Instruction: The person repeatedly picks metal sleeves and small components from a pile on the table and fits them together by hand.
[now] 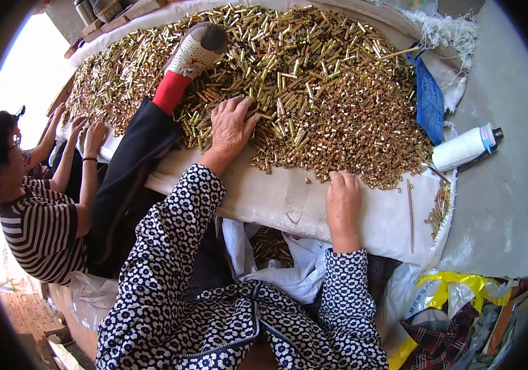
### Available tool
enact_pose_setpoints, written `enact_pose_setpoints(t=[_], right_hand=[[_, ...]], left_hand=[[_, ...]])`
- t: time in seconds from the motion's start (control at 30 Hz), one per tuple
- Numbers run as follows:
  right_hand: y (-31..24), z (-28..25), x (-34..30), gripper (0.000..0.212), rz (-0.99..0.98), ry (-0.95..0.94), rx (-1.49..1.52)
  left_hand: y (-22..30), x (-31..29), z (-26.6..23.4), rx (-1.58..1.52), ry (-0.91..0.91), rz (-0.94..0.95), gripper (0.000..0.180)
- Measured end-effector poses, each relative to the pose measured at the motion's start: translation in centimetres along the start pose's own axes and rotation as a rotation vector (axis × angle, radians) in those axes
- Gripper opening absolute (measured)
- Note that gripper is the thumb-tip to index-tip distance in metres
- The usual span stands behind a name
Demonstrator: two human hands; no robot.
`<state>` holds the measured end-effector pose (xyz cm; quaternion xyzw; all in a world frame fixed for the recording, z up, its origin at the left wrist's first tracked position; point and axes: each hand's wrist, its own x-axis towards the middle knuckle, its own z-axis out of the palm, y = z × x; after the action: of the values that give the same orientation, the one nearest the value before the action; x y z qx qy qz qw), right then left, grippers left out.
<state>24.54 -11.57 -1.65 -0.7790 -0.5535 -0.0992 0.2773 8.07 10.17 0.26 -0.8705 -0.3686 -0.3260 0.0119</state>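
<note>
Jacket (221, 314), metal tubes (288, 77) (beneath left grip (232, 126))

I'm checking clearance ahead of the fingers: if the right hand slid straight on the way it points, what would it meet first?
The near edge of the heap of short metal pieces, just ahead of the right hand; whether they already touch is hard to tell.
</note>
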Motion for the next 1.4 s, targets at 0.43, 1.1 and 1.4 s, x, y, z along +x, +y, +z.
enact_pose_setpoints(t=[0.43,1.1,1.4], right_hand=[[0.9,-1.3,-0.8,0.011,-0.023,0.064,0.046],[1.2,-1.5,-1.7,0.006,0.049,0.032,0.113],[1.4,-2.0,-2.3,0.008,0.044,0.081,0.278]], left_hand=[[2.6,-3.8,-0.4,-0.157,-0.027,-0.028,0.045],[13.5,-4.4,2.6,-0.235,-0.164,-0.149,0.055],[18.0,-3.0,5.3,-0.235,-0.19,-0.082,0.053]])
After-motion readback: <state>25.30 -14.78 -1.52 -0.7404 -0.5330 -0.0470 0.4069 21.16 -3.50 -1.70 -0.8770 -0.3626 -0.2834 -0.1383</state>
